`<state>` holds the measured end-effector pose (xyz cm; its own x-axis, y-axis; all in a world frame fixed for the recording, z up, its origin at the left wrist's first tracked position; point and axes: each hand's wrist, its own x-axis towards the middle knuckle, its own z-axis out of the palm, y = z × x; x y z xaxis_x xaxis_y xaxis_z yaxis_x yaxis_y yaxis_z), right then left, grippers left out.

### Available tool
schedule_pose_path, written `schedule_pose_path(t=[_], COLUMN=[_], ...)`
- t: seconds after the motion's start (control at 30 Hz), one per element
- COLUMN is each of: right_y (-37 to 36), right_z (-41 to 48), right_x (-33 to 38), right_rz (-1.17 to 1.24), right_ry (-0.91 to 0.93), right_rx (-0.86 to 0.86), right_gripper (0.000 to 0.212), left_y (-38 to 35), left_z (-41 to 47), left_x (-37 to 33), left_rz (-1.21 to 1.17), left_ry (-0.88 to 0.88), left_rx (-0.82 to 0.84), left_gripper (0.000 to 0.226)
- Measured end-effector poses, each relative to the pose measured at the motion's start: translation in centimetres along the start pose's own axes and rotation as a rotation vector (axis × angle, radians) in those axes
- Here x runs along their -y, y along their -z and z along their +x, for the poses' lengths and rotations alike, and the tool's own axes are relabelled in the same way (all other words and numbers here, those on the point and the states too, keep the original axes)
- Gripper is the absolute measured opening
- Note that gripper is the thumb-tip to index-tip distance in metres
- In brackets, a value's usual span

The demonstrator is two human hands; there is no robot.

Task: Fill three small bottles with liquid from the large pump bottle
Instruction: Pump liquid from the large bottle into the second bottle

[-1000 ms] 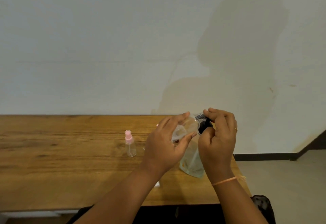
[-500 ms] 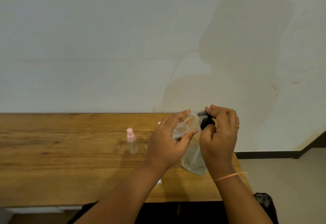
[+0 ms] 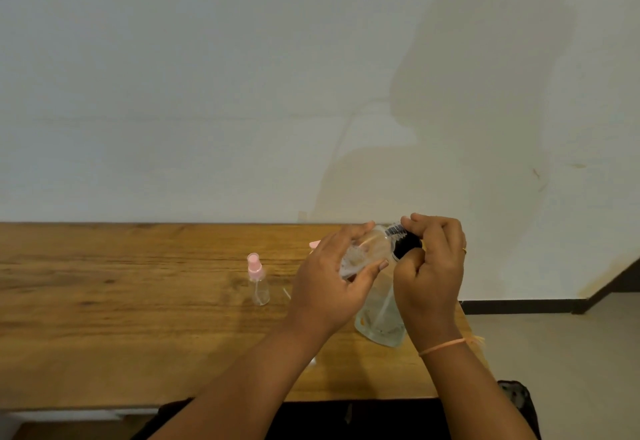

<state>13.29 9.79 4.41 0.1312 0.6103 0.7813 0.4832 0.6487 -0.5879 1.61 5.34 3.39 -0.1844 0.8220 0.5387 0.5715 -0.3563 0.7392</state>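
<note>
The right hand is curled tight, with its fingers and thumb pinching the black cap of a clear bottle. The left hand wraps the body of that bottle, thumb underneath and fingers over the top. It holds the bottle tilted in the air above the counter, cap end up and to the right. A barcode label sits just below the cap. This looks like the big supply bottle, and the step in hand looks like twisting its top.

Just beneath the hands a second clear container stands near the counter's right end. I cannot tell whether it touches the held bottle. Further left, well apart from the hands, one small bottle with a pink spray top stands upright with the top on. It is too small to tell whether it holds any liquid. A pink tip peeks out behind the left hand, perhaps another small bottle. A third is not visible.

The risks:
- If the cap comes free while the bottle lies this far over, liquid may run onto the counter.
- A hard squeeze by the left hand on the thin wall could push liquid out at the neck.
- The container below stands close to the edge, so a bump from the right wrist could tip it.
</note>
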Motion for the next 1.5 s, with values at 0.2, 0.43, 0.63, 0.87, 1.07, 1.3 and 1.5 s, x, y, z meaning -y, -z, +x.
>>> schedule_pose_path(t=[0.2, 0.43, 0.63, 0.87, 1.07, 1.3, 1.5], right_y=[0.6, -0.1, -0.2, 0.2, -0.2, 0.1, 0.2], right_z=[0.3, -0.1, -0.4, 0.1, -0.4, -0.6, 0.2], right_x=[1.1, 0.2, 0.0, 1.1, 0.2, 1.1, 1.1], right_rz=[0.009, -0.007, -0.002, -0.004, -0.023, 0.011, -0.015], right_ry=[-0.028, 0.01, -0.007, -0.018, 0.007, -0.042, -0.032], right_rx=[0.021, 0.009, 0.0, -0.004, -0.001, -0.008, -0.028], right_gripper=[0.043, 0.043, 0.043, 0.043, 0.043, 0.044, 0.044], left_y=[0.5, 0.2, -0.3, 0.4, -0.3, -0.4, 0.0], left_z=[0.0, -0.1, -0.2, 0.2, -0.5, -0.7, -0.3], left_x=[-0.3, 0.0, 0.0, -0.3, 0.1, -0.5, -0.6], left_rz=[0.066, 0.035, 0.001, 0.047, -0.025, -0.047, -0.005], left_ry=[-0.055, -0.025, 0.0, -0.033, 0.013, 0.005, -0.018], left_rx=[-0.031, -0.023, -0.025, -0.026, -0.035, -0.062, -0.072], left_gripper=[0.052, 0.05, 0.05, 0.053, 0.048, 0.047, 0.049])
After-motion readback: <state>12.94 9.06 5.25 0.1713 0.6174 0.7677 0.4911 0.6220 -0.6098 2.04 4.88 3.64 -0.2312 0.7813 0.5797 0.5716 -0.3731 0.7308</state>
